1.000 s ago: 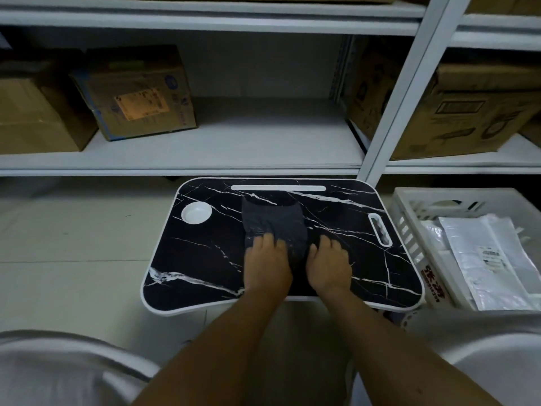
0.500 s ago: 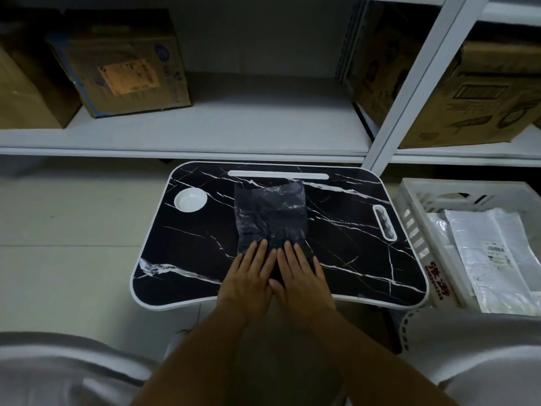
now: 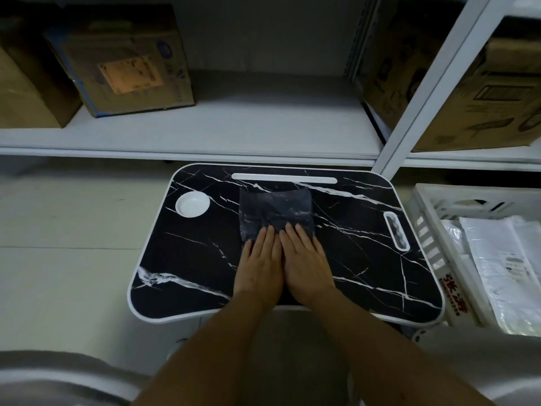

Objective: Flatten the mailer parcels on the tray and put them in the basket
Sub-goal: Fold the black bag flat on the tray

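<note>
Both hands, left hand [image 3: 259,268] and right hand [image 3: 307,266], press flat with straight fingers on the dark mailer parcel [image 3: 275,212] lying mid-tray [image 3: 187,276]. White mailers [image 3: 503,259] already fill the basket [image 3: 433,197]; this parcel's flattening looks underway, transfer remains.

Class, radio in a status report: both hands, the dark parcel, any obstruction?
Left hand and right hand flat, pressing the dark grey plastic mailer parcel onto the black marble-pattern tray. Nothing obstructing.

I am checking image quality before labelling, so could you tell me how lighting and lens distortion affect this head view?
Head view: dim, so the dark mailer barely separates from the black marble tray; faint sheen on its wrinkles; wide-angle bending curves the shelf post; white parcels in the basket read clearly.
</note>
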Demonstrator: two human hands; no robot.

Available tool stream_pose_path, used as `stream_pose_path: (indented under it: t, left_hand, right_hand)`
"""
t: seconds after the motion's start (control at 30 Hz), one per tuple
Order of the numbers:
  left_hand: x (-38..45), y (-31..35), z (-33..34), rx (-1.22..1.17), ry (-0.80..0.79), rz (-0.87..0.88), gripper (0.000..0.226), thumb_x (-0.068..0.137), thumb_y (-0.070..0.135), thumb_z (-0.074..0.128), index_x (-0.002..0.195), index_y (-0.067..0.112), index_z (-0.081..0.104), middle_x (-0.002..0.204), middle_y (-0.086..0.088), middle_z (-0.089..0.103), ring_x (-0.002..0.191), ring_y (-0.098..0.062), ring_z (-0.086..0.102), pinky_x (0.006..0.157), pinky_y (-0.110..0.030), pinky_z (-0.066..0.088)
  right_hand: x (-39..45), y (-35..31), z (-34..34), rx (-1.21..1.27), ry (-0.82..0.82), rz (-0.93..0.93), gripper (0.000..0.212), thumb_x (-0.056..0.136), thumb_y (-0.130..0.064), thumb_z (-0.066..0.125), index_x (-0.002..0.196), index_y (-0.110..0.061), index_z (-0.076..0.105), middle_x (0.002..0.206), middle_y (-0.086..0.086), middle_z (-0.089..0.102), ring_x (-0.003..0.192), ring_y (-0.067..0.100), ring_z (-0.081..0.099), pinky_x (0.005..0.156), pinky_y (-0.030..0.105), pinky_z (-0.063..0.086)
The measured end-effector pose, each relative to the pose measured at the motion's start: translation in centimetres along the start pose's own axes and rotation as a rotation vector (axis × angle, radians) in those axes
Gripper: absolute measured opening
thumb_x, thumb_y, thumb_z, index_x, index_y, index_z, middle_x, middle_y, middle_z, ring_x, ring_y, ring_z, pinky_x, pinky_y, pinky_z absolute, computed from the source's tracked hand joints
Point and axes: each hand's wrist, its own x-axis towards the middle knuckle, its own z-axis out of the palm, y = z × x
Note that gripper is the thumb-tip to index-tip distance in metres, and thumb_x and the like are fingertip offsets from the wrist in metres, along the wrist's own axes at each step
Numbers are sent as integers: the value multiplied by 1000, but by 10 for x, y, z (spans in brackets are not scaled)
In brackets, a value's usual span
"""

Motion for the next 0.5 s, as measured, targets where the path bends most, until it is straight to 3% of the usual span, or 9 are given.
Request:
stream_pose_path:
  t: [0.07, 0.2, 0.33, 0.4, 0.5]
  left_hand:
    - [-1, -7, 7, 5, -63, 27, 66, 102, 34, 23, 149, 9, -16, 156, -12, -24, 144, -27, -22, 120, -47, 4]
    - [4, -13, 16, 203, -93, 213, 64, 101, 35, 26, 150, 6, -3, 156, -19, -18, 141, -42, -22, 115, -58, 7]
    - [10, -16, 19, 96, -161, 145, 63, 99, 37, 20, 152, 8, 2, 158, -19, -12, 144, -42, -14, 116, -53, 10]
    - [10, -15, 12, -27, -122, 108, 59, 100, 35, 23, 152, 10, 12, 160, -15, 0, 146, -36, 0, 117, -49, 14]
    - [17, -17, -12, -169, 53, -25, 43, 99, 34, 29, 139, 23, 41, 148, -1, 39, 133, -25, 36, 112, -40, 25]
  right_hand:
    - [-2, 5, 3, 50, -62, -5, 56, 103, -35, 20, 155, -20, 6, 162, -4, -3, 148, 13, -10, 120, 43, 0]
    - [-3, 9, 3, 87, -98, 12, 55, 104, -40, 19, 155, -25, 4, 162, -9, -4, 147, 8, -11, 120, 45, 1]
    - [1, 7, 2, 138, -130, 43, 53, 104, -41, 20, 154, -28, 10, 162, -11, 2, 148, 7, -7, 120, 47, 3]
    - [4, 6, -2, 164, -131, 62, 50, 104, -40, 21, 153, -29, 18, 161, -12, 11, 148, 8, 0, 120, 49, 5]
    - [18, 3, -13, 102, -31, 54, 38, 102, -35, 31, 136, -29, 46, 143, -7, 45, 137, 17, 34, 116, 51, 15]
